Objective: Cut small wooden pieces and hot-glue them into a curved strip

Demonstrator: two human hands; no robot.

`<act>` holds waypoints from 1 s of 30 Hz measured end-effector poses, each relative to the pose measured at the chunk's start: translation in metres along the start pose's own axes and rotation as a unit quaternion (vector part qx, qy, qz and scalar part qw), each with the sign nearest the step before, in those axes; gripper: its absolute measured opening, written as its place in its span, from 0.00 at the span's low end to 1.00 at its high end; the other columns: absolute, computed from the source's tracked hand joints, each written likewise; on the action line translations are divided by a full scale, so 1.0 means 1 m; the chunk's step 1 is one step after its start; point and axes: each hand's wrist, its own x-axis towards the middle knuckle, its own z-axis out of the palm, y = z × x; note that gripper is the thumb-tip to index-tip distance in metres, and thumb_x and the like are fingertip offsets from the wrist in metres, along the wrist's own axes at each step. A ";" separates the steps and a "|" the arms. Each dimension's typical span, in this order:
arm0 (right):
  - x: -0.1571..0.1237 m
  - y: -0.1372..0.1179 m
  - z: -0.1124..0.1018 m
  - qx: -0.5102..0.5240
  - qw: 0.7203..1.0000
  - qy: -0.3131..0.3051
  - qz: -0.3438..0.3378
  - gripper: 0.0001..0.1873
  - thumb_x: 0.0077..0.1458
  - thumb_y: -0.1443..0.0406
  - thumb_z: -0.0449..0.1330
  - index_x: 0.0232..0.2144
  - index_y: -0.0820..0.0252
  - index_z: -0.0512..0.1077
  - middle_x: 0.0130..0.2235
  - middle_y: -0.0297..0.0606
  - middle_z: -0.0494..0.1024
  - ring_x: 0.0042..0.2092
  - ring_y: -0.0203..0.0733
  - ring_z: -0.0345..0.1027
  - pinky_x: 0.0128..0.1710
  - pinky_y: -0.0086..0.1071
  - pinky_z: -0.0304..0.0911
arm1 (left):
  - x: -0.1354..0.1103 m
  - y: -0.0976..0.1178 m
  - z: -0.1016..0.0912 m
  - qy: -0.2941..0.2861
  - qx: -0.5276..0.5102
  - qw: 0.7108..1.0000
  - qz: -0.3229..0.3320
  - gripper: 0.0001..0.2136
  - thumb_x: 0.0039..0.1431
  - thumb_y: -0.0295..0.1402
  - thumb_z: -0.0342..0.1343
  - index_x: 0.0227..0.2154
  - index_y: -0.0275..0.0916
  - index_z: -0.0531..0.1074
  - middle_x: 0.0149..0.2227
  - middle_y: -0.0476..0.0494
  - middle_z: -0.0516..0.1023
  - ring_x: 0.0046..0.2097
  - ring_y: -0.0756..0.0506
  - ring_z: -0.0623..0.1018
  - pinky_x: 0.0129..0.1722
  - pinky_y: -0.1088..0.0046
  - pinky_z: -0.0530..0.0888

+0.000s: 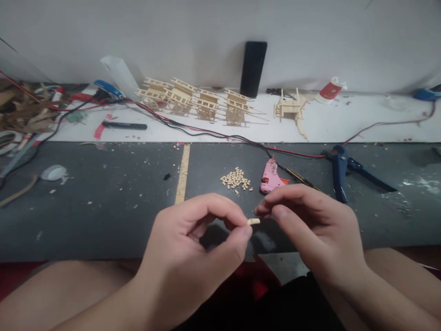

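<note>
A small pale wooden stick piece (254,221) is pinched between the thumb and forefinger of my left hand (203,239), its free end pointing right. Close to that end is my right hand (317,225), fingers curved and thumb a little apart from the forefinger, with nothing visible between them. Beyond the hands, a heap of tiny cut wooden bits (236,178) lies on the grey table (117,207). Just right of the heap rests a pink hot glue gun (269,177), its front covered in residue.
Blue-handled cutters (340,172) lie at the right. Several miniature wooden carts (206,103) line the white ledge, with another wooden model (289,108) and a black phone (254,69) against the wall. A black and red cable (213,134) crosses the ledge. A black pen (124,125) lies left.
</note>
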 end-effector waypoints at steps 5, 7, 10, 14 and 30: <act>0.016 -0.026 0.022 0.100 0.992 0.048 0.066 0.12 0.67 0.72 0.64 0.38 0.51 0.85 0.33 0.29 0.89 0.36 0.31 0.86 0.40 0.15 0.78 | -0.002 0.006 -0.008 -0.006 0.088 0.980 0.176 0.16 0.55 0.12 0.63 0.36 0.43 0.80 0.36 0.56 0.87 0.38 0.54 0.85 0.42 0.83 0.82; 0.014 -0.025 0.027 0.148 0.985 0.053 0.063 0.13 0.70 0.70 0.61 0.40 0.49 0.85 0.37 0.30 0.90 0.40 0.35 0.87 0.45 0.23 0.82 | -0.003 0.007 -0.008 -0.002 0.092 0.977 0.192 0.16 0.56 0.11 0.62 0.36 0.42 0.79 0.35 0.57 0.86 0.38 0.55 0.85 0.42 0.83 0.82; 0.001 -0.015 0.023 0.111 0.992 0.015 0.053 0.12 0.72 0.67 0.61 0.43 0.46 0.84 0.39 0.28 0.90 0.41 0.35 0.88 0.44 0.23 0.82 | -0.005 0.005 -0.006 0.002 0.086 0.974 0.210 0.16 0.56 0.10 0.61 0.36 0.41 0.78 0.35 0.57 0.86 0.37 0.55 0.85 0.43 0.83 0.83; -0.017 -0.010 0.005 -0.060 0.997 -0.041 -0.029 0.15 0.68 0.70 0.63 0.50 0.44 0.81 0.44 0.25 0.91 0.42 0.32 0.87 0.45 0.18 0.79 | -0.006 0.001 -0.003 0.002 0.081 0.971 0.224 0.17 0.54 0.10 0.61 0.35 0.41 0.77 0.37 0.56 0.87 0.40 0.55 0.87 0.44 0.85 0.83; 0.000 -0.012 -0.010 -0.105 0.974 -0.103 -0.170 0.15 0.62 0.77 0.65 0.45 0.52 0.79 0.42 0.28 0.90 0.41 0.28 0.86 0.48 0.15 0.77 | -0.006 0.005 0.008 -0.065 -0.085 0.994 -0.017 0.13 0.59 0.18 0.71 0.32 0.45 0.81 0.33 0.57 0.87 0.34 0.52 0.87 0.35 0.83 0.84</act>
